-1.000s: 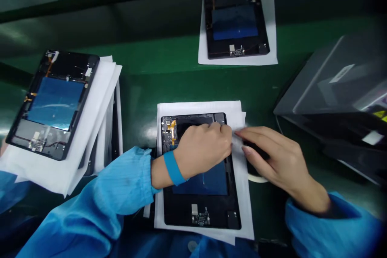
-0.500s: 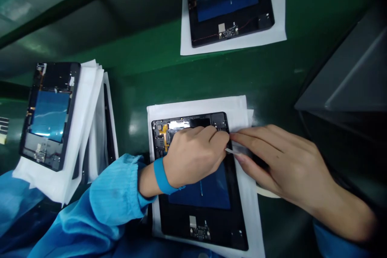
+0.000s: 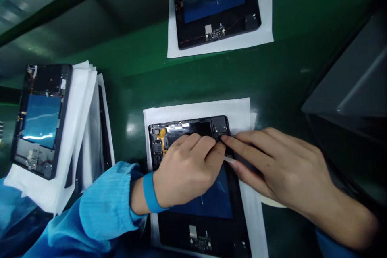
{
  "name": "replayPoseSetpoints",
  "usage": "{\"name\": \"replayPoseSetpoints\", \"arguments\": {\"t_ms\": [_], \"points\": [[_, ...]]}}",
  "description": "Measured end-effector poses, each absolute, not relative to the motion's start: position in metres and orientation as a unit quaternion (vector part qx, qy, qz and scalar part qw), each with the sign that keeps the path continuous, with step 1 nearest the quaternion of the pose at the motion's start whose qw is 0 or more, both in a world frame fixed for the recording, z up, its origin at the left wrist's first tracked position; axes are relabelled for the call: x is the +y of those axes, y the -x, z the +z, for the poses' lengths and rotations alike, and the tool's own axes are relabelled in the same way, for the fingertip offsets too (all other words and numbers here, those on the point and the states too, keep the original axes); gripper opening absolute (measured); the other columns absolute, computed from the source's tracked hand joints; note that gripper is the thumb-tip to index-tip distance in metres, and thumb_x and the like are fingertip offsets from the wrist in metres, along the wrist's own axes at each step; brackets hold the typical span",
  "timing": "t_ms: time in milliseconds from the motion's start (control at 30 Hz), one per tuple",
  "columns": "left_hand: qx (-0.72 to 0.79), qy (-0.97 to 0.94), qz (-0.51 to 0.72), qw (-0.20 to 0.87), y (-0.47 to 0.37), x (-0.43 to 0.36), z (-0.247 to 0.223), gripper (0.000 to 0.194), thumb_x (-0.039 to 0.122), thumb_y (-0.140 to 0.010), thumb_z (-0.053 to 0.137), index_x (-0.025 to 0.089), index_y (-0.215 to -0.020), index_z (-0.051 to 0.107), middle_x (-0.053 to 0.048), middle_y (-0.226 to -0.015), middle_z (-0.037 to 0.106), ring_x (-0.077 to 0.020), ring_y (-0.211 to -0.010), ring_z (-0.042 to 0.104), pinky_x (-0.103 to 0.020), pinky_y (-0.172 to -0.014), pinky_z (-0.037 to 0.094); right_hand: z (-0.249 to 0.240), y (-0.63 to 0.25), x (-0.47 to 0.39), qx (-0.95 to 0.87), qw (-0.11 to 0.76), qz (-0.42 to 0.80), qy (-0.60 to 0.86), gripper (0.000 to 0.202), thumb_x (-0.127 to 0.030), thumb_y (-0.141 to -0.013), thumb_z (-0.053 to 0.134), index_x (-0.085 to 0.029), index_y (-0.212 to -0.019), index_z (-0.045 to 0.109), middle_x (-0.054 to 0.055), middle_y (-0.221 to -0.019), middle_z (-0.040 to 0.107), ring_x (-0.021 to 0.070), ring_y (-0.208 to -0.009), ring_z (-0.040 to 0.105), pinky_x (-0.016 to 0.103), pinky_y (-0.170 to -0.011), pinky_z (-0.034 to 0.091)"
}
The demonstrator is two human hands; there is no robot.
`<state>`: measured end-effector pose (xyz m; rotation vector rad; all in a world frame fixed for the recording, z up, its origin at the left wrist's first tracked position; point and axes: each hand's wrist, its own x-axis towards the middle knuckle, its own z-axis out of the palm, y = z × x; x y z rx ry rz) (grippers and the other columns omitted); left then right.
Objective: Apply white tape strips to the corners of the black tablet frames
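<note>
An opened tablet (image 3: 169,229) lies on a white sheet, showing a blue-filmed battery, an orange flex cable and a small board. My left hand (image 3: 189,169), with a blue wristband, is closed over its upper right part. The fingers are curled in a pinch, and whatever they grip is hidden. Reaching in from the right, my right hand (image 3: 281,165) brings its bent fingers and thumb to the same spot by the tablet's edge, against my left fingertips. A thin pale sliver (image 3: 229,160) shows at the right thumb tip; I cannot tell whether it is a strip or the nail.
A second opened tablet (image 3: 193,34) lies on white sheet at the back. To the left, another tablet (image 3: 18,137) tops a stack interleaved with white sheets (image 3: 81,88). A dark grey box-like object (image 3: 347,72) stands at right. A cream curved edge (image 3: 273,201) shows beneath my right hand.
My hands have shifted slightly left and down in view, uncovering more of the tablet's upper right corner. My right index fingertip now sits further over the tablet. The whole view has shifted slightly.
</note>
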<state>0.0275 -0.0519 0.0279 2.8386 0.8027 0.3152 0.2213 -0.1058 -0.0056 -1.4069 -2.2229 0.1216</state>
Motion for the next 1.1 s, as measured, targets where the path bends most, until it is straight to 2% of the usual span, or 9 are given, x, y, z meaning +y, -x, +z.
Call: {"name": "replayPoseSetpoints", "arguments": {"t_ms": [300, 567, 733, 900, 1000, 1100], "points": [[0.276, -0.947, 0.103, 0.127, -0.026, -0.05, 0.026, 0.021, 0.013, -0.097, 0.047, 0.012, -0.093, 0.067, -0.005, -0.082, 0.064, -0.0164, -0.07, 0.058, -0.032, -0.065, 0.054, -0.006, -0.223, -0.107, -0.815, 0.263, 0.067, 0.512, 0.028, -0.027, -0.09, 0.061, -0.013, -0.114, 0.065, 0.007, -0.095, 0.07, 0.0185, -0.077, 0.06, 0.032, -0.062, 0.044], [0.296, -0.932, 0.11, 0.179, -0.025, -0.048, 0.024, 0.024, 0.016, -0.097, 0.044, 0.013, -0.089, 0.066, -0.005, -0.084, 0.064, -0.0169, -0.076, 0.06, -0.031, -0.069, 0.055, 0.0, -0.219, -0.106, -0.845, 0.191, 0.019, 0.499, 0.032, -0.034, -0.093, 0.057, -0.011, -0.114, 0.067, 0.007, -0.093, 0.069, 0.0175, -0.074, 0.053, 0.032, -0.06, 0.038], [0.276, -0.947, 0.079, 0.144, -0.024, -0.046, 0.024, 0.024, 0.014, -0.097, 0.045, 0.013, -0.085, 0.065, -0.006, -0.085, 0.063, -0.0174, -0.078, 0.058, -0.032, -0.073, 0.054, -0.002, -0.22, -0.108, -0.858, 0.184, -0.031, 0.478, 0.036, -0.035, -0.092, 0.057, -0.009, -0.116, 0.066, 0.007, -0.093, 0.07, 0.0179, -0.074, 0.052, 0.033, -0.062, 0.037], [0.246, -0.964, 0.074, 0.066, -0.022, -0.043, 0.027, 0.021, 0.012, -0.098, 0.045, 0.013, -0.088, 0.064, -0.006, -0.083, 0.062, -0.0179, -0.074, 0.057, -0.031, -0.066, 0.051, -0.007, -0.221, -0.111, -0.864, 0.198, -0.047, 0.461, 0.034, -0.036, -0.091, 0.059, -0.013, -0.115, 0.067, 0.006, -0.094, 0.07, 0.0176, -0.076, 0.053, 0.032, -0.064, 0.037], [0.207, -0.976, 0.071, 0.022, -0.02, -0.045, 0.03, 0.021, 0.009, -0.097, 0.045, 0.01, -0.092, 0.065, -0.007, -0.08, 0.062, -0.019, -0.073, 0.058, -0.03, -0.06, 0.048, -0.003, -0.218, -0.113, -0.871, 0.178, -0.05, 0.455, 0.036, -0.035, -0.09, 0.06, -0.01, -0.116, 0.066, 0.007, -0.093, 0.07, 0.0186, -0.075, 0.053, 0.034, -0.062, 0.037], [0.178, -0.983, 0.052, -0.004, -0.017, -0.049, 0.033, 0.021, 0.008, -0.096, 0.045, 0.004, -0.098, 0.066, -0.011, -0.085, 0.064, -0.0214, -0.079, 0.061, -0.032, -0.062, 0.05, 0.001, -0.215, -0.114, -0.865, 0.167, -0.04, 0.472, 0.034, -0.033, -0.091, 0.059, -0.01, -0.114, 0.066, 0.008, -0.094, 0.07, 0.0187, -0.075, 0.056, 0.034, -0.061, 0.039]]}}
